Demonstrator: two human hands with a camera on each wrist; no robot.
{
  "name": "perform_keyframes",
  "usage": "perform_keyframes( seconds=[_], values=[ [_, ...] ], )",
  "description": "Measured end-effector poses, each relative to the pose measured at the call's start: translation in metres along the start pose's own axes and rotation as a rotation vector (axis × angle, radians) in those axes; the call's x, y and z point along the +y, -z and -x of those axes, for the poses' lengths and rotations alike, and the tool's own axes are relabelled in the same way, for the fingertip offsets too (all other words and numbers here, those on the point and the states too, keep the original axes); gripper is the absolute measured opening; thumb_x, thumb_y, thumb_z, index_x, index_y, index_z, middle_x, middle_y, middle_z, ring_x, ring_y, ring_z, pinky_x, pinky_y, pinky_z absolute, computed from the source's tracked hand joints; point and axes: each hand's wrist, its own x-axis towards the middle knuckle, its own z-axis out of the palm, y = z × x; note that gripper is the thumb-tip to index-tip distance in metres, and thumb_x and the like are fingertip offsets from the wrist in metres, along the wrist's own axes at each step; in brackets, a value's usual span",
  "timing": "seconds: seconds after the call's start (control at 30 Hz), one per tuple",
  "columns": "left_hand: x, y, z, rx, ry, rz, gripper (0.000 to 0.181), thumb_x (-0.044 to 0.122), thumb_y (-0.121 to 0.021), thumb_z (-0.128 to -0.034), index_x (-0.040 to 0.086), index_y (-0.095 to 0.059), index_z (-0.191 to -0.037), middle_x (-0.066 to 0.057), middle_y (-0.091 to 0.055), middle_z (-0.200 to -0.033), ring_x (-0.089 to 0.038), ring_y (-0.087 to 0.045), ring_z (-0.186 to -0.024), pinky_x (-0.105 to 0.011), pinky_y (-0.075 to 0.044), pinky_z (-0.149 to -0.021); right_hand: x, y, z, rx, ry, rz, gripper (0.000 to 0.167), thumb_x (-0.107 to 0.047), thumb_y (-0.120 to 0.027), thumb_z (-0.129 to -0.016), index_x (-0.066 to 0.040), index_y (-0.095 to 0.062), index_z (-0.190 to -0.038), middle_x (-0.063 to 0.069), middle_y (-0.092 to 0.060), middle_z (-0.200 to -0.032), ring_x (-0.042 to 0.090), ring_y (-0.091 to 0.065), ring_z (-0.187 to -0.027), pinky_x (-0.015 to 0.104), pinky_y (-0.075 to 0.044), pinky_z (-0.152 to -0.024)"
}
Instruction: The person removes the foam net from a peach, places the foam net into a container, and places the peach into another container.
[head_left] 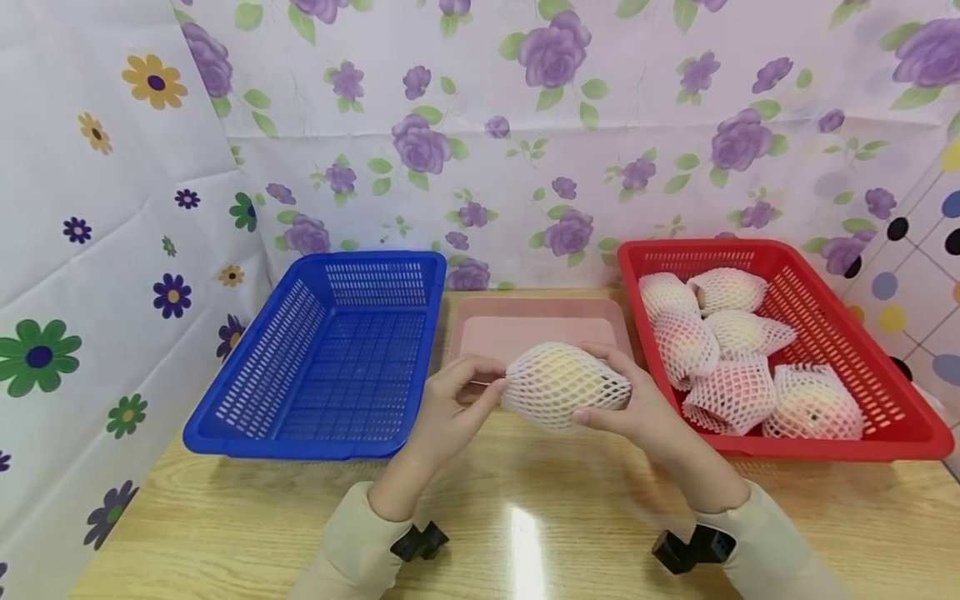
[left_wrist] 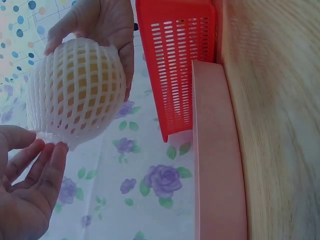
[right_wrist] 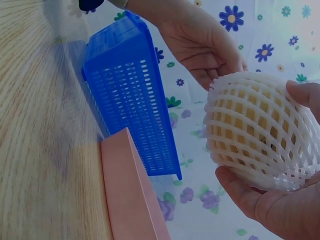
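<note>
Centrally, I held one netted fruit (head_left: 555, 385) with both hands, raised above the worktop (head_left: 480, 517) and near the front edge of the pink tray (head_left: 525, 321). My left hand (head_left: 456, 404) pinched the gathered end of its white foam net (left_wrist: 55, 137) between thumb and fingertips. My right hand (head_left: 643, 408) gripped the opposite end, thumb on the near side and fingers on the far side. A yellow surface showed through the mesh. The blue basket (head_left: 300, 450) stood on my left; the red basket (head_left: 825, 450) stood on my right and contained six more wrapped fruits (head_left: 731, 392), grouped mainly toward its left side. The tray lay between both baskets. A black device (head_left: 693, 548) was positioned at each wrist, and a purple-flowered cloth (head_left: 495, 67) hung behind the assembly.
</note>
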Motion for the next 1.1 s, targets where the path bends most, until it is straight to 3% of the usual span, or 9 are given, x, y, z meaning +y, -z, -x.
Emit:
perform_keyframes(
  seconds=[0.1, 0.2, 0.53, 0.67, 0.87, 0.97, 1.1],
  values=[
    [0.001, 0.001, -0.001, 0.0, -0.023, 0.004, 0.014, -0.012, -0.064, -0.0816, -0.008, -0.066, -0.095, -0.021, -0.067, -0.09, -0.021, -0.068, -0.079, -0.026, -0.058, -0.063, 0.001, 0.001, 0.0, -0.008, 0.009, -0.02, 0.069, -0.005, -0.074, -0.079, -0.01, -0.04, -0.139, 0.011, -0.046, -0.127, 0.018, -0.056, -0.101, 0.029, -0.055, -0.078],
    [0.003, 0.002, -0.001, -0.002, -0.009, 0.017, 0.016, -0.013, -0.068, -0.0782, -0.009, -0.068, -0.094, -0.021, -0.069, -0.089, -0.019, -0.069, -0.078, -0.026, -0.058, -0.064, 0.001, 0.002, 0.0, -0.018, 0.019, -0.046, 0.067, -0.003, -0.073, -0.08, -0.013, -0.041, -0.138, 0.007, -0.048, -0.124, 0.017, -0.057, -0.1, 0.028, -0.056, -0.077],
    [0.011, 0.003, 0.002, -0.102, 0.201, 0.152, 0.038, -0.012, -0.073, -0.0737, -0.013, -0.063, -0.11, -0.027, -0.065, -0.105, -0.036, -0.067, -0.094, -0.031, -0.057, -0.08, 0.002, 0.003, 0.001, -0.052, 0.023, -0.105, 0.065, -0.002, -0.07, -0.082, -0.011, -0.041, -0.139, 0.003, -0.051, -0.12, 0.013, -0.057, -0.097, 0.024, -0.055, -0.078],
    [0.014, 0.001, 0.001, -0.145, 0.245, 0.135, 0.049, -0.013, -0.074, -0.0715, -0.012, -0.058, -0.117, -0.028, -0.061, -0.112, -0.04, -0.063, -0.101, -0.03, -0.055, -0.086, 0.002, 0.003, 0.001, -0.054, 0.031, -0.104, 0.063, -0.003, -0.071, -0.083, -0.009, -0.043, -0.139, 0.001, -0.054, -0.118, 0.012, -0.058, -0.096, 0.024, -0.055, -0.077],
    [0.019, 0.001, 0.001, -0.212, 0.384, 0.106, 0.06, -0.007, -0.073, -0.0735, -0.004, -0.049, -0.128, -0.026, -0.057, -0.117, -0.037, -0.063, -0.101, -0.028, -0.054, -0.088, 0.003, 0.001, 0.001, -0.059, 0.025, -0.159, 0.063, -0.002, -0.074, -0.079, -0.003, -0.048, -0.137, -0.002, -0.061, -0.111, 0.009, -0.061, -0.093, 0.023, -0.056, -0.077],
    [0.02, 0.001, 0.002, -0.215, 0.414, 0.11, 0.061, -0.007, -0.072, -0.0732, -0.004, -0.047, -0.129, -0.027, -0.056, -0.117, -0.036, -0.063, -0.1, -0.028, -0.054, -0.088, 0.003, -0.002, 0.001, -0.046, 0.013, -0.21, 0.064, -0.003, -0.076, -0.078, -0.002, -0.05, -0.136, -0.004, -0.063, -0.11, 0.008, -0.061, -0.093, 0.023, -0.056, -0.077],
    [0.02, 0.0, 0.002, -0.212, 0.414, 0.128, 0.061, -0.008, -0.071, -0.0722, -0.004, -0.047, -0.128, -0.027, -0.057, -0.116, -0.035, -0.063, -0.098, -0.028, -0.054, -0.087, 0.005, -0.004, 0.003, -0.009, 0.003, -0.255, 0.052, -0.005, -0.079, -0.074, -0.014, -0.062, -0.122, -0.007, -0.068, -0.103, 0.007, -0.063, -0.091, 0.022, -0.056, -0.075]
  ],
)
